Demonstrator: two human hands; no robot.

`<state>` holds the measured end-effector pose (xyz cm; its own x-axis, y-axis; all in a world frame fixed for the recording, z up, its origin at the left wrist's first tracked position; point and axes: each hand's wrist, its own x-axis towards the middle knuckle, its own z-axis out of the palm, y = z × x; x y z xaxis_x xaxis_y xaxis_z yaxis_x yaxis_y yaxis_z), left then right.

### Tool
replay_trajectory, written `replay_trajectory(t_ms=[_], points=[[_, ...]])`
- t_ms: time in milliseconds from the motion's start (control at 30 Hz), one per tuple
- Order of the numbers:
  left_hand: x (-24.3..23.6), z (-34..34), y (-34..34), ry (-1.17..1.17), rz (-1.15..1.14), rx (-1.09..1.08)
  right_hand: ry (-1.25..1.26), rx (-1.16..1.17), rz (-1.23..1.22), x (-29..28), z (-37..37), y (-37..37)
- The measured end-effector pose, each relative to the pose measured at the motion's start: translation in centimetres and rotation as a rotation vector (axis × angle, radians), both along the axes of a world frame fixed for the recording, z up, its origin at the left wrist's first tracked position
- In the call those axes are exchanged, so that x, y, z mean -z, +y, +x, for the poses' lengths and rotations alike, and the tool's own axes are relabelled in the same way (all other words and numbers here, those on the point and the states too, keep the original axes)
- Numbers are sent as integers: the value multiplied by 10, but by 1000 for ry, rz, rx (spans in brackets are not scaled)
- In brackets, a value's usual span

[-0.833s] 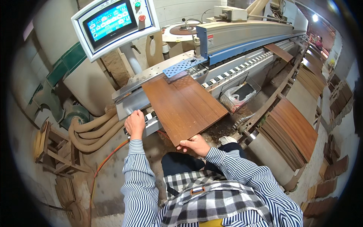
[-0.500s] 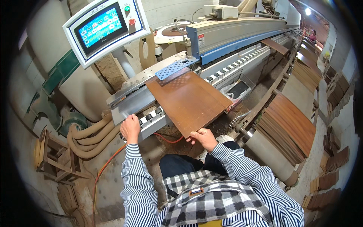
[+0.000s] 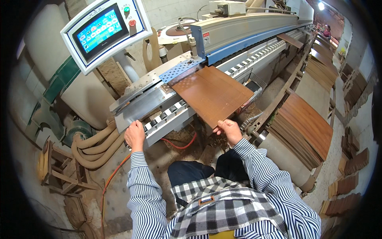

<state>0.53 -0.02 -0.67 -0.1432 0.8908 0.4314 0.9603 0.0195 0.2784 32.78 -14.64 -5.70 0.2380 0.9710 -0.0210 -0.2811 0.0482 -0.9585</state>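
Observation:
A flat brown wooden board (image 3: 213, 95) lies across the machine's roller edge, its far end beside a blue perforated plate (image 3: 180, 71). Its near corner juts out over the floor. My right hand (image 3: 230, 130) pinches that corner between thumb and fingers. At the near left, my left hand (image 3: 135, 135) is closed over the end of the metal machine bed (image 3: 149, 104), beside the black and white rollers (image 3: 165, 115). What lies under its curled fingers is partly hidden.
A control panel with a lit screen (image 3: 99, 32) stands at upper left. The long machine beam (image 3: 246, 36) runs away to the far right. Stacked boards (image 3: 306, 127) sit on a roller conveyor at right. Hoses (image 3: 99, 147) and a wooden stool (image 3: 59, 167) are at left.
The board has slid right and away along the machine, and my right hand has travelled with its corner. More rollers show beside my left hand, which stays at the bed's end.

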Motion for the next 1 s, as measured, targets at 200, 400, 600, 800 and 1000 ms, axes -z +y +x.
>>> replay_trajectory(t_ms=[200,400,600,800,1000], points=[[-2,5,1,51,-8,-1,-41,210,-9,-8,36,-2],[-1,-4,2,22,-57,16,-4,479,64,-3,93,-64],[2,-3,5,53,-81,21,-447,1196,-33,9,173,-237],[5,-4,9,64,-55,68,-318,1567,-231,25,242,-349],[4,0,7,52,-8,83,-305,1676,-231,38,239,-337]])
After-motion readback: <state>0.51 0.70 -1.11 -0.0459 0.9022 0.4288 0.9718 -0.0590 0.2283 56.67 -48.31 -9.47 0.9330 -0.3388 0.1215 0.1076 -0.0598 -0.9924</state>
